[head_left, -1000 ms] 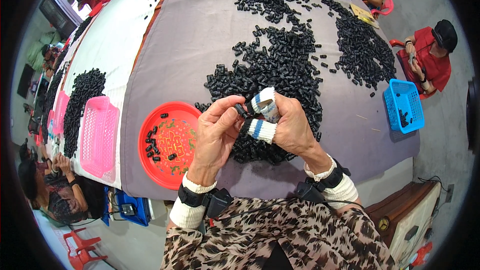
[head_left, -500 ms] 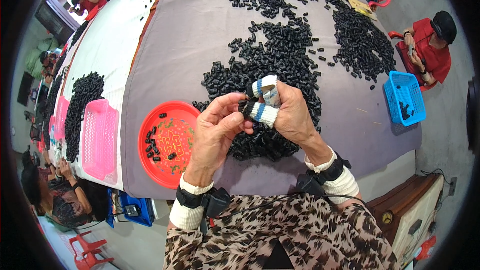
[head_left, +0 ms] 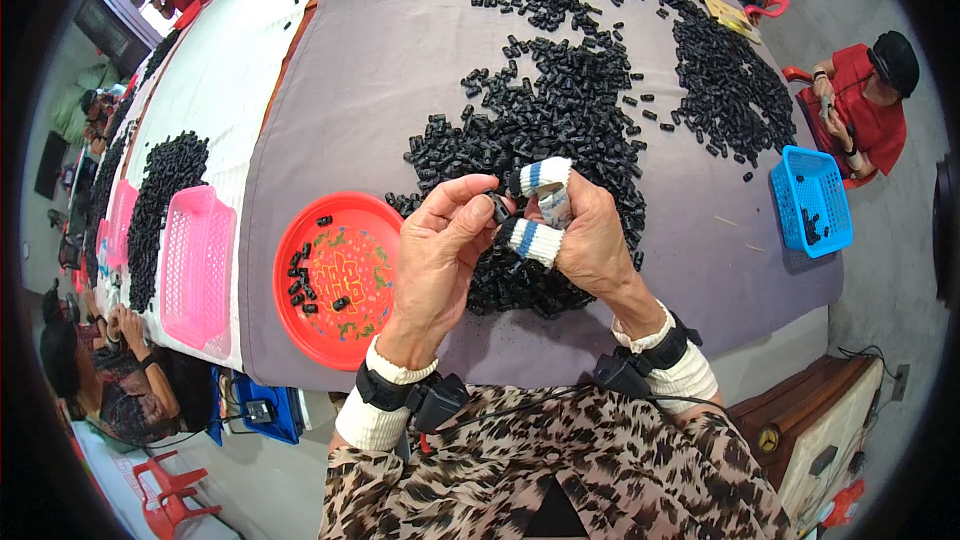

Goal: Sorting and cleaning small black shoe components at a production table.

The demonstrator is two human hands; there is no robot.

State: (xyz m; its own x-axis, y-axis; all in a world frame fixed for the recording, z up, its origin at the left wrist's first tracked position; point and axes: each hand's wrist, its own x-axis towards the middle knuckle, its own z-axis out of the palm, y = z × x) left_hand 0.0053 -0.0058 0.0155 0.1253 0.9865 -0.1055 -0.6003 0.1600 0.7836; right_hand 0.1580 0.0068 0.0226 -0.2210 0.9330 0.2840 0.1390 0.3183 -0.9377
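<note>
My left hand (head_left: 445, 240) is closed, pinching a small black cylindrical piece (head_left: 499, 206) between thumb and fingertips. Close on its right is my right hand (head_left: 592, 230), whose thumb and forefinger wear white knitted finger sleeves (head_left: 536, 241) with blue stripes and dark tips. A pale grey curved strip (head_left: 553, 206) shows between them, gripped in that hand; its exact kind I cannot make out. Both hands hover over a large heap of similar black pieces (head_left: 570, 100) on the grey-covered table (head_left: 350, 70).
A red round tray (head_left: 372, 340) with several black pieces lies left of my hands. Pink baskets (head_left: 198, 270) stand further left, a blue basket (head_left: 822, 200) at right. More black heaps (head_left: 735, 90) lie beyond. Other people sit around, one in red (head_left: 860, 100) at right.
My right hand's sleeved fingertips have drawn slightly away from my left fingers, and the black piece shows more clearly. The whole view has shifted a little.
</note>
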